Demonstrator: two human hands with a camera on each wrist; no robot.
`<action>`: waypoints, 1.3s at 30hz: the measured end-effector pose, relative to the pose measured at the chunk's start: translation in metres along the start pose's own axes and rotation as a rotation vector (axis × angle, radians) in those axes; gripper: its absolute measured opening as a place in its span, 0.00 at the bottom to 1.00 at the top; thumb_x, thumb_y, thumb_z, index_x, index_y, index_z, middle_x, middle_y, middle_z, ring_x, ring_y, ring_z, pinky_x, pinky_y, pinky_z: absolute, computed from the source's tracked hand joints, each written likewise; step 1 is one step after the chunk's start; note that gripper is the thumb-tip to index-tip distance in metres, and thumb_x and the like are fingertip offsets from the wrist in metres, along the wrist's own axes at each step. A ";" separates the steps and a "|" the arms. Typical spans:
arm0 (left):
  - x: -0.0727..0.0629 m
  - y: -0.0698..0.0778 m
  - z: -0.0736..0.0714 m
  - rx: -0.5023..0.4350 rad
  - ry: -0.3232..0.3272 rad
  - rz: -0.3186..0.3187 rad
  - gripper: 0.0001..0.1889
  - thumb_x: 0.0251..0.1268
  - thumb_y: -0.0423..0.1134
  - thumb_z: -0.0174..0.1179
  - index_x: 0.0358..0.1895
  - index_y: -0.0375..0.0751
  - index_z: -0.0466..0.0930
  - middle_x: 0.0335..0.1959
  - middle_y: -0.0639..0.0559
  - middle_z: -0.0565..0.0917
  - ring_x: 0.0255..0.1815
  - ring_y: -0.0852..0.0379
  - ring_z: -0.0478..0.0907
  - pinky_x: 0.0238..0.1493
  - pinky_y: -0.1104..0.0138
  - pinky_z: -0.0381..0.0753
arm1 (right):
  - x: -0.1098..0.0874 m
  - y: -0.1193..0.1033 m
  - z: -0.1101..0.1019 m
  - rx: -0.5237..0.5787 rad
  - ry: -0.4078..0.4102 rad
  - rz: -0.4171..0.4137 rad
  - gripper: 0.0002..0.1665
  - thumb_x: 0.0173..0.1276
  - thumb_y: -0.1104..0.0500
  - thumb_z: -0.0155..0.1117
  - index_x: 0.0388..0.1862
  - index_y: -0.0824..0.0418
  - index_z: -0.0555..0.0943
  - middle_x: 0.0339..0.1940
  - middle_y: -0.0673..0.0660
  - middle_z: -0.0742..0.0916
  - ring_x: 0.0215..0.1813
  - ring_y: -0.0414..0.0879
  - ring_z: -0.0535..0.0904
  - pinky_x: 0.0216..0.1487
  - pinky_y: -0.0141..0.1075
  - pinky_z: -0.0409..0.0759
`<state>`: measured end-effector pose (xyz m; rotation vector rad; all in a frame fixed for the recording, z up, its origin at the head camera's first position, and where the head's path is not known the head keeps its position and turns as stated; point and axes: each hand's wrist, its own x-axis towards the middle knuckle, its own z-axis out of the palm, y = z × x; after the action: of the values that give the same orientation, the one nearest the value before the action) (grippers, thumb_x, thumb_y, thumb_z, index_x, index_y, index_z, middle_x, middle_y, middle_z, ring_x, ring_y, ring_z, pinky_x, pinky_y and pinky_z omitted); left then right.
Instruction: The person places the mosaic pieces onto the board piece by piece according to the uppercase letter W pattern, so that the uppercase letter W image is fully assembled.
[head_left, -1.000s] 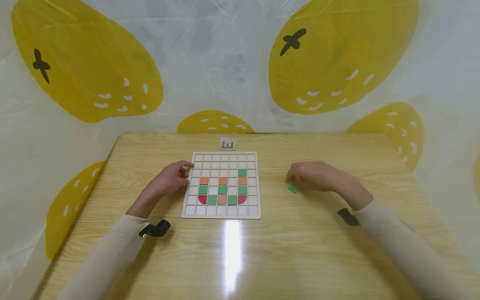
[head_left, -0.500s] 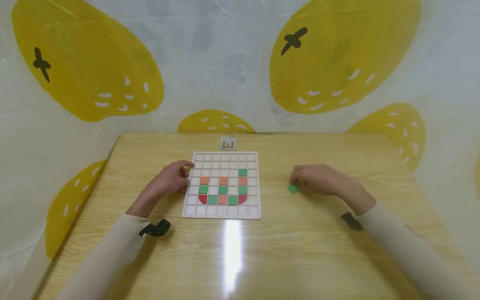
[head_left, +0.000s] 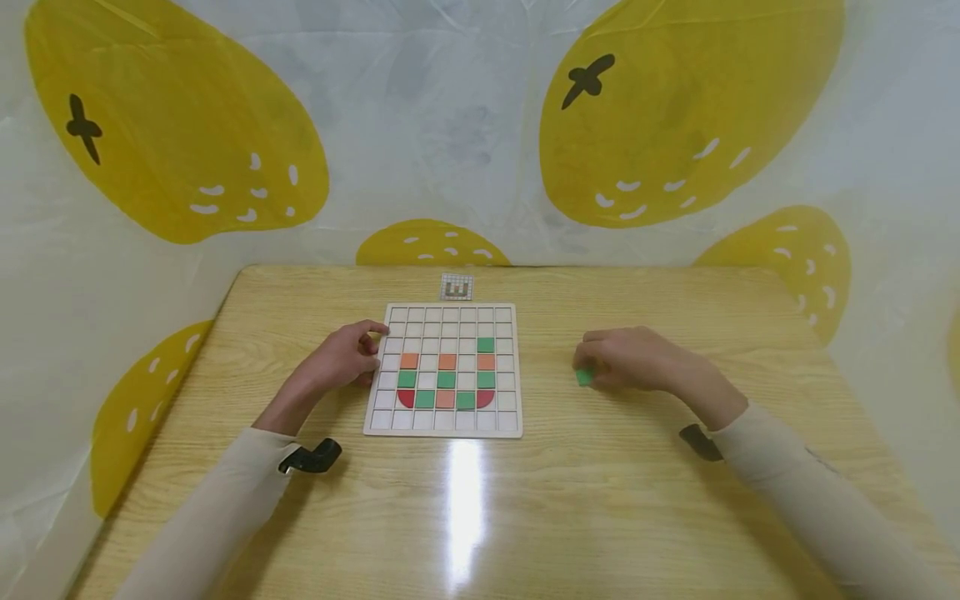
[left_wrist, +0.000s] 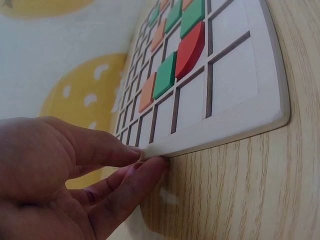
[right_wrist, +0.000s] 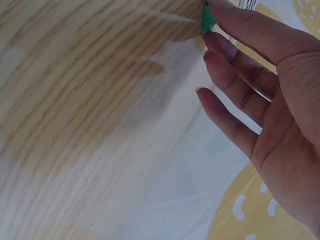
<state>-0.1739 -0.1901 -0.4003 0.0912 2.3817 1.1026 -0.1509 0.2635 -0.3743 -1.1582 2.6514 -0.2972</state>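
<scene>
My left hand (head_left: pixel 341 357) is at the left edge of the pale grid board (head_left: pixel 452 424), holding it with thumb and fingertips; in the left wrist view the fingertips (left_wrist: pixel 155 167) are right at its rim. Green, orange and red tiles lie in the board's cells, among them a green square (head_left: pixel 485 344) at the upper right and a red rounded-corner tile (head_left: pixel 406 399) at the lower left. To the right of the board, my right hand (head_left: pixel 630 357) pinches a green square tile (head_left: pixel 584 377) between thumb and index finger, close over the table. Its other fingers (right_wrist: pixel 227 117) are spread.
Behind the board lies a small pattern card (head_left: pixel 457 287) with a dark shape on a grid. The wooden table (head_left: pixel 585 500) ends at the back against a white cloth (head_left: pixel 435 125) printed with yellow fruit. Bright glare marks the table in front of the board.
The green tile has turned a little in my right fingers. That hand moved slightly right, then back left. My left hand and the board stay in place.
</scene>
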 end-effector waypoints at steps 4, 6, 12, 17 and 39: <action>-0.001 0.001 0.000 -0.003 -0.001 -0.003 0.30 0.69 0.24 0.56 0.74 0.37 0.65 0.48 0.39 0.71 0.47 0.45 0.74 0.36 0.65 0.82 | 0.001 0.002 0.002 -0.033 0.011 -0.011 0.14 0.57 0.58 0.79 0.41 0.51 0.85 0.35 0.46 0.83 0.36 0.38 0.78 0.36 0.38 0.80; -0.001 0.001 0.000 -0.006 -0.001 -0.007 0.30 0.69 0.24 0.56 0.74 0.37 0.66 0.48 0.39 0.71 0.47 0.45 0.74 0.37 0.64 0.82 | 0.001 0.003 0.002 -0.039 0.002 -0.008 0.15 0.57 0.58 0.80 0.42 0.50 0.85 0.36 0.46 0.83 0.37 0.39 0.79 0.36 0.40 0.81; 0.000 0.002 0.000 -0.003 -0.005 -0.005 0.29 0.69 0.24 0.56 0.74 0.37 0.65 0.48 0.39 0.71 0.46 0.45 0.75 0.37 0.64 0.82 | 0.003 0.003 0.002 -0.042 -0.019 -0.002 0.15 0.56 0.56 0.80 0.41 0.49 0.86 0.35 0.44 0.84 0.37 0.38 0.79 0.37 0.40 0.81; -0.001 0.001 0.000 -0.002 -0.002 -0.007 0.29 0.70 0.24 0.56 0.74 0.38 0.66 0.48 0.40 0.71 0.46 0.46 0.74 0.37 0.64 0.82 | 0.005 0.003 0.002 -0.048 -0.037 0.002 0.14 0.56 0.56 0.80 0.41 0.49 0.86 0.35 0.44 0.83 0.37 0.38 0.79 0.37 0.40 0.81; 0.001 -0.001 0.001 -0.009 -0.007 0.010 0.29 0.70 0.24 0.55 0.73 0.36 0.66 0.47 0.39 0.70 0.46 0.46 0.74 0.36 0.65 0.83 | 0.010 0.000 0.004 0.004 -0.080 0.061 0.10 0.60 0.51 0.77 0.37 0.49 0.85 0.33 0.42 0.80 0.32 0.35 0.73 0.34 0.34 0.76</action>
<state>-0.1737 -0.1902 -0.4023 0.1042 2.3723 1.1155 -0.1563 0.2558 -0.3798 -1.0626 2.6099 -0.2405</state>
